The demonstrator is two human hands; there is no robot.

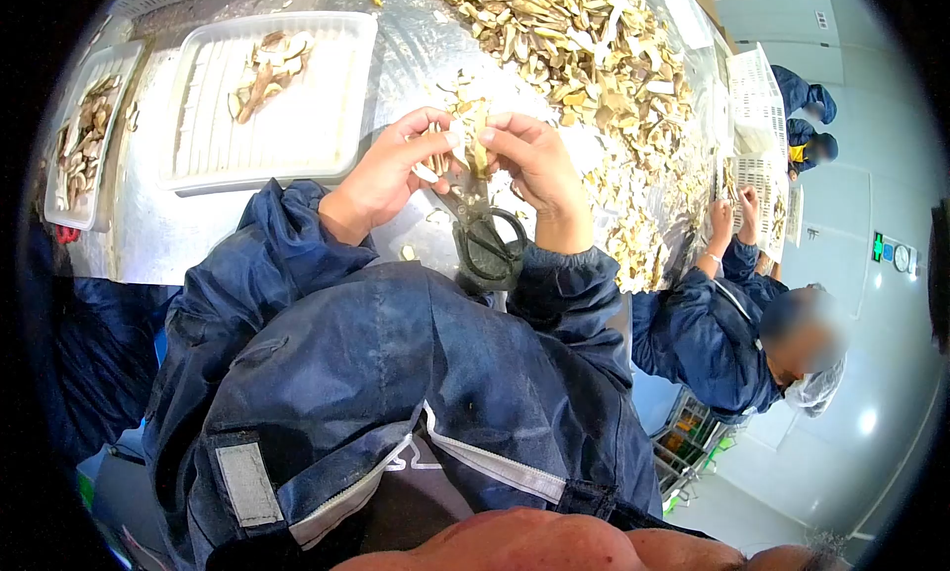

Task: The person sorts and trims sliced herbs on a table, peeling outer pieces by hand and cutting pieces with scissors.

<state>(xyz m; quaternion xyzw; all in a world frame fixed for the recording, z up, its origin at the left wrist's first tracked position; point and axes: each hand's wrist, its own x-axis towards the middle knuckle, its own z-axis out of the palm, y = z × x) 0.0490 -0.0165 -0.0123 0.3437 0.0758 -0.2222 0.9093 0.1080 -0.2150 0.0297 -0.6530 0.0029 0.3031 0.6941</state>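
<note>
My left hand (371,180) is closed around several pale dried mushroom slices (427,165), held between thumb and fingers. Close beside it, my right hand (542,167) pinches a yellowish dried mushroom slice (480,157) between thumb and fingertips. Below both hands, black-handled scissors (493,244) lie at the front edge of the metal table (148,244), their blades pointing away and partly hidden. A large heap of dried mushroom slices (594,61) spreads beyond and to the right of my hands.
On the left stands a clear plastic tray (362,96) with a few mushroom slices (267,76). Farther left is another tray (74,215) with more slices. White baskets (749,86) line the right side. A co-worker (722,333) works at the right, with other people (807,116) beyond.
</note>
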